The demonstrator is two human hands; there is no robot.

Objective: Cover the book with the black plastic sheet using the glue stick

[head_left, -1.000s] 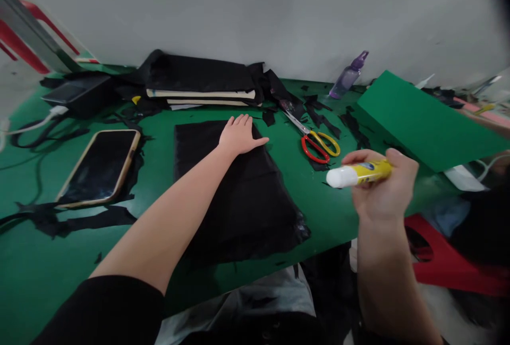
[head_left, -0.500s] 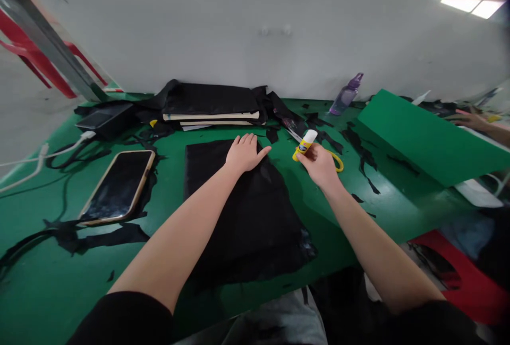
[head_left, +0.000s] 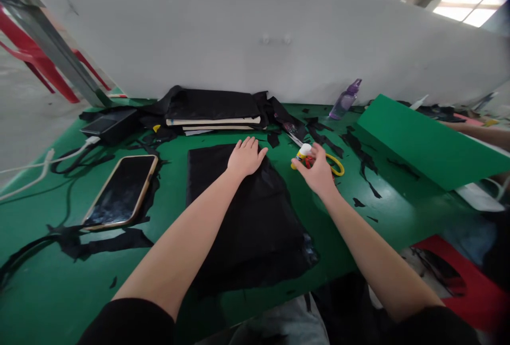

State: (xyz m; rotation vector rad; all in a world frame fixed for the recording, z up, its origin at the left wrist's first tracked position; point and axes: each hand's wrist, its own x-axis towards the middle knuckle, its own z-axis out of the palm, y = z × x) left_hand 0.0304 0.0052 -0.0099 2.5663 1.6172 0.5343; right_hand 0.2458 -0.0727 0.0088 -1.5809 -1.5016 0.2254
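Note:
My left hand (head_left: 246,157) lies flat with the thumb spread on a piece of black cloth (head_left: 255,228), near its upper edge. To the right, my right hand (head_left: 319,170) has its thumb and fingers apart around a yellow glue stick (head_left: 299,157) with a white cap. The glue stick is low over the green table, and contact between it and the fingertips is hard to make out. Partly under that hand are scissors with yellow and red handles (head_left: 338,165), their blades pointing away to the upper left.
Black-covered books (head_left: 215,104) lie at the back by a grey partition (head_left: 199,31). A phone (head_left: 121,191) and a black box with a cable (head_left: 109,124) sit left. Behind right stand a purple spray bottle (head_left: 345,101) and a green board (head_left: 422,140). Black scraps (head_left: 360,156) lie scattered.
My right hand has come down a little with the glue stick towards the scissors, and its fingers have spread. My left hand stays on the black cloth.

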